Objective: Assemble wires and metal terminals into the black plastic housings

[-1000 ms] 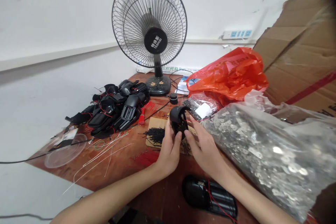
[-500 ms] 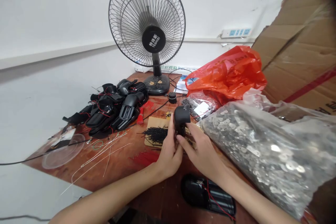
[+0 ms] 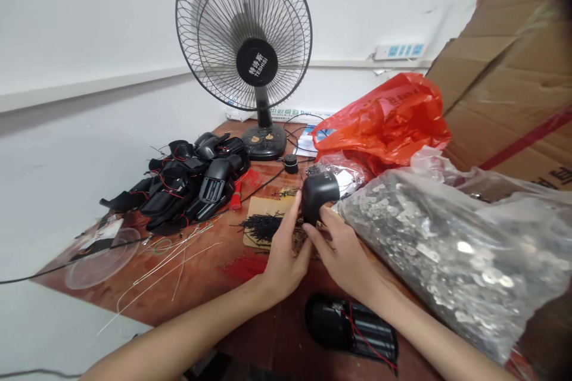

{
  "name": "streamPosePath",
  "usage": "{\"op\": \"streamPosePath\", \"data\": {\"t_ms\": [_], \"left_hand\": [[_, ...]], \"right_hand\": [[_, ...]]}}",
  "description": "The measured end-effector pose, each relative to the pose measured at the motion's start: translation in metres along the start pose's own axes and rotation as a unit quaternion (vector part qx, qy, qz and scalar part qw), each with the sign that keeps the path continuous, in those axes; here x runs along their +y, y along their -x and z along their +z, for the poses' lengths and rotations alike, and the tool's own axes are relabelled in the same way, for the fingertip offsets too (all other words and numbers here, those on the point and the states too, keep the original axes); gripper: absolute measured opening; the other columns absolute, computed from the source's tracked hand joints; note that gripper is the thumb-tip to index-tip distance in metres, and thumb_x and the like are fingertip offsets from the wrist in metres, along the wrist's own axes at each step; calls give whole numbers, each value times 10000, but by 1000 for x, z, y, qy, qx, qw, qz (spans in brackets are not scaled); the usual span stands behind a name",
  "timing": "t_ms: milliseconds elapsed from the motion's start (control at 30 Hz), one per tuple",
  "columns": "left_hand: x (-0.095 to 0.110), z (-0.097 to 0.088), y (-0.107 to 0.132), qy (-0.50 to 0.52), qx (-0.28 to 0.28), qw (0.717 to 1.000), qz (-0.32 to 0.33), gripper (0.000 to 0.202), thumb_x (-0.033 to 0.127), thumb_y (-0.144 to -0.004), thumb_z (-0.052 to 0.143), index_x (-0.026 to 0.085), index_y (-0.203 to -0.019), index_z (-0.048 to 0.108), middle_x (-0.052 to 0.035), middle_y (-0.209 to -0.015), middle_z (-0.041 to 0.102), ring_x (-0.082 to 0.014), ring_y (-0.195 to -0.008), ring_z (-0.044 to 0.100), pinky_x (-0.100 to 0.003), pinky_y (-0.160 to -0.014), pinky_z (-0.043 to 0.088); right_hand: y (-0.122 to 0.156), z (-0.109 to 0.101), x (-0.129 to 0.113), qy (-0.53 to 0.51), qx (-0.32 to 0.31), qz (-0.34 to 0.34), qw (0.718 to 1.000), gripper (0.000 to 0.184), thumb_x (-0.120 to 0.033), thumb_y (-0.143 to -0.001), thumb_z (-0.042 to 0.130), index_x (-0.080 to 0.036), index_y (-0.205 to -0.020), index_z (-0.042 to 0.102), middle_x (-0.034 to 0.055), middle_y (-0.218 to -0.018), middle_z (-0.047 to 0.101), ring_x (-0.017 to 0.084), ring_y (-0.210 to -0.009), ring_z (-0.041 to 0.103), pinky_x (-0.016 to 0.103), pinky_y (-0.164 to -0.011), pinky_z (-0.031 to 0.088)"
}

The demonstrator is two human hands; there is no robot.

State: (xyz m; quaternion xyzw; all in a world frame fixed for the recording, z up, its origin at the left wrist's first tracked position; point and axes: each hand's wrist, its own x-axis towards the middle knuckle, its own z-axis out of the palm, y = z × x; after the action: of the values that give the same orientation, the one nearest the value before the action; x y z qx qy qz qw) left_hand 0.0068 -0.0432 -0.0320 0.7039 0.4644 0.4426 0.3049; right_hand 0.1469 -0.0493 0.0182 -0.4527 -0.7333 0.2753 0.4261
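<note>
A black, rounded plastic shell (image 3: 320, 193) is held up between my hands over the middle of the table. My left hand (image 3: 286, 259) has its fingers along the shell's left side. My right hand (image 3: 346, 253) grips the lower right of it, thumb underneath and fingers partly hidden behind. Close below my hands, a black battery housing (image 3: 328, 324) with red wires lies on the tabletop. Behind my left hand, a heap of short black wires (image 3: 263, 226) rests on a tan board (image 3: 254, 207).
Several black housings (image 3: 179, 187) are piled at left, near a clear plastic lid (image 3: 96, 274) and loose thin wires. A fan (image 3: 257, 62) stands at the back. On the right are a red bag (image 3: 384, 119), a clear bag of metal pieces (image 3: 451, 250) and cardboard (image 3: 504, 71).
The shell has turned in my hands, so its broad rounded face now shows and points more to the right. Both hands stay around it. The view has shifted slightly.
</note>
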Motion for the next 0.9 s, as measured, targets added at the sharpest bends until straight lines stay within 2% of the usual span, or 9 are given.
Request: {"op": "streamPosePath", "data": {"t_ms": [100,167,300,367,467,600,700,800,900], "left_hand": [[3,-4,-6,3,58,998,-12,842,440,-801,539,257,-1532,163,-55,-1477,242,12,-1419,336,-90,-1263,325],[5,-6,-9,33,77,996,-23,909,450,-754,598,225,-1526,174,-76,-1438,304,23,-1350,401,-48,-1182,379],[9,-8,-11,84,47,994,-51,903,471,-760,585,217,-1517,162,-75,-1367,389,58,-1228,481,-8,-1089,420],[10,-8,-11,85,35,994,-59,871,483,-768,573,244,-1506,178,-53,-1358,402,67,-1217,489,-2,-1084,424],[8,-8,-10,74,36,995,-60,816,494,-772,567,267,-1481,234,-22,-1398,366,58,-1296,447,-4,-1142,398],[6,-7,-8,58,25,996,-62,786,507,-783,548,286,-1476,249,5,-1444,310,44,-1357,404,-36,-1226,351],[7,-9,-6,65,-7,996,-57,827,509,-795,531,281,-1509,180,1,-1466,275,40,-1382,382,-43,-1247,336],[11,-11,-5,76,-33,996,-38,865,491,-821,500,263,-1543,82,-17,-1504,192,29,-1450,304,-35,-1268,308],[13,-13,-5,88,-37,995,-18,904,463,-823,506,254,-1555,19,-39,-1517,144,19,-1468,283,-42,-1282,294]], "right_hand": [[-6,-3,-2,-144,-23,29,989,314,-312,-978,480,-187,-1253,567,83,-1206,623,215,-1068,600,370,-988,451],[-9,-5,-1,-264,-48,69,961,359,-324,-966,505,-191,-1296,559,77,-1251,614,202,-1072,612,366,-997,465],[-12,-8,5,-395,-82,142,904,415,-359,-944,554,-207,-1330,542,75,-1192,645,178,-957,651,345,-857,546],[-13,-10,7,-417,-85,143,894,429,-333,-935,580,-212,-1343,526,59,-1091,675,145,-869,652,317,-824,556],[-14,-13,8,-418,-79,139,894,437,-298,-925,601,-204,-1344,515,33,-963,685,110,-785,636,275,-803,553],[-14,-14,7,-409,-90,151,895,397,-321,-921,612,-177,-1284,539,45,-966,684,110,-803,647,249,-802,543],[-14,-15,7,-416,-81,189,886,340,-381,-922,607,-153,-1173,585,71,-998,687,108,-792,655,220,-763,536],[-15,-15,8,-434,-84,238,865,313,-435,-916,603,-135,-1003,612,74,-879,693,99,-666,640,198,-641,522],[-16,-18,10,-458,-99,265,843,310,-430,-913,610,-122,-934,637,80,-826,691,105,-643,641,200,-621,521]]}}
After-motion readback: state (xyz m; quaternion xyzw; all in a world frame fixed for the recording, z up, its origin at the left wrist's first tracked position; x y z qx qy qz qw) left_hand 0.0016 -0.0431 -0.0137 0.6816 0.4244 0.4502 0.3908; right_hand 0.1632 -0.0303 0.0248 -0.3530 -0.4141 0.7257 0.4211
